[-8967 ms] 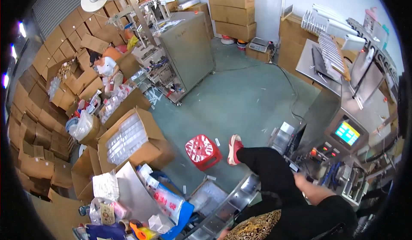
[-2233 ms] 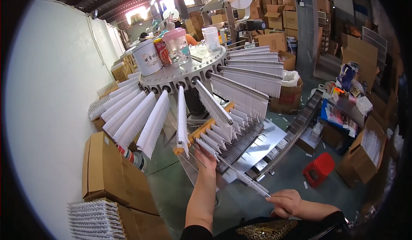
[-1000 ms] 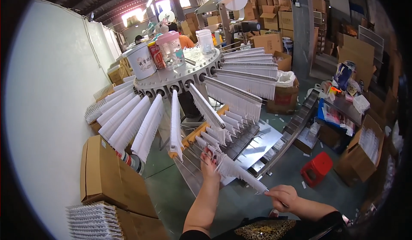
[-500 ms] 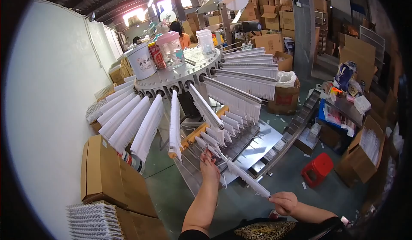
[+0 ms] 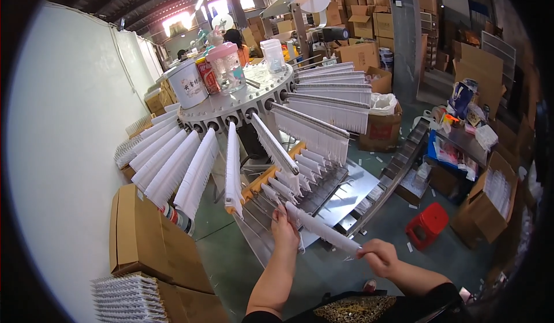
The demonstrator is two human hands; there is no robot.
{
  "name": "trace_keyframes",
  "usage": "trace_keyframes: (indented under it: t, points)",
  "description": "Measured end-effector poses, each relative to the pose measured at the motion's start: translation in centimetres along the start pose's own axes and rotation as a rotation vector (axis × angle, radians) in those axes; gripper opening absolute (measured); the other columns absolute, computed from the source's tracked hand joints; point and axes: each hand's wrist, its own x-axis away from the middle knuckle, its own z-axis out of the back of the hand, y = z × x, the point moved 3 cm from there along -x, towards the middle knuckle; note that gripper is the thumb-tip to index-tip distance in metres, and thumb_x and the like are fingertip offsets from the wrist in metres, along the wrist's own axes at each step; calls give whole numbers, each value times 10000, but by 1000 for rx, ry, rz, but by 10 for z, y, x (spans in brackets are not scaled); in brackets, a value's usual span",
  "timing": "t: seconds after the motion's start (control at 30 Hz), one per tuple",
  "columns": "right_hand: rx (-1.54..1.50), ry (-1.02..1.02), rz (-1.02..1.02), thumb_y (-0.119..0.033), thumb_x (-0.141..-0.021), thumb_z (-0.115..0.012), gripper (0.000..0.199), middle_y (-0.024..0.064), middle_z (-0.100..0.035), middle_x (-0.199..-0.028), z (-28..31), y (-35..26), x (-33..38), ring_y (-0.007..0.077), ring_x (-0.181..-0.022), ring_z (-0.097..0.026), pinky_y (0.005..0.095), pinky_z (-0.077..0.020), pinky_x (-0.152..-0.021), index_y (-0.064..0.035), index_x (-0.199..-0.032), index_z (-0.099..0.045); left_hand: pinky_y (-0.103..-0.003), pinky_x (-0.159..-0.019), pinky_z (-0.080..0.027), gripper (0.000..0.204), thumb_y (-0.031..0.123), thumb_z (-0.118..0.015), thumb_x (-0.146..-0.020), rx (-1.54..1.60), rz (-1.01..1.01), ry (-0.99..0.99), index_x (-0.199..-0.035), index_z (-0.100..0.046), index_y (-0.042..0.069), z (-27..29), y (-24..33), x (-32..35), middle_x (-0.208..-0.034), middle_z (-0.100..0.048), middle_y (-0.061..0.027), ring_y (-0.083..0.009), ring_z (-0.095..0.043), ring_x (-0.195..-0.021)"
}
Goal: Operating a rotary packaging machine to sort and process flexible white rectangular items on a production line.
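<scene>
Where the two forearms rise from the lower edge, the right hand is closed around the near end of a long white rod, which slants up and to the left until its far end meets the left hand. The left hand lies fingers forward on that far end, at the near edge of the sloping metal tray; how tightly it grips cannot be told. Just beyond the left hand: an orange bar set with a row of short white pieces. Above it: a round metal carousel from which long arms hung with white fringes fan outward, some level at right, others drooping at left. On the carousel top: a white bucket, a pink-lidded clear jar, a clear tub. Left of the person: stacked cardboard boxes, with a white bundle in front of them. Right, on the green floor: a red plastic stool, well apart from the right hand. Further right: open cartons and a cluttered blue shelf.
</scene>
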Motion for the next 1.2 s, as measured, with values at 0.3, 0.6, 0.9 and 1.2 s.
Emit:
trace_keyframes:
  t: [0.3,0.6,0.9,1.2]
  points:
    - [-758,562,-534,-307,-856,-420,315,137,-552,-716,105,60,48,215,-563,-525,302,-442,-498,-19,-786,-529,-214,-615,-407,83,71,-541,-799,-762,451,-762,-832,-554,-4,-14,23,28,-730,-563,-47,-129,-532,-636]
    - [-12,321,-393,-262,-877,-377,294,99,-452,-1061,215,58,-18,196,-1021,-418,298,-315,-888,-52,-997,-544,-234,-629,-416,168,84,-492,-832,-769,1056,-1188,-851,-559,-70,-102,-53,79,-676,-573,-77,-128,-536,-600]
    - [47,378,-643,-170,-863,-440,173,67,-525,-749,169,109,91,168,-736,-518,283,-431,-664,-20,-867,-526,-225,-695,-421,154,124,-489,-866,-482,831,-827,-940,-555,6,-158,-227,134,-776,-579,-44,-119,-541,-697]
    - [-334,829,-683,-209,-895,-398,233,55,-518,-749,273,139,82,129,-655,-507,244,-426,-589,-2,-863,-501,-195,-703,-414,201,136,-497,-867,-462,906,-876,-1009,-557,6,-257,-323,171,-905,-571,-38,-95,-521,-803]
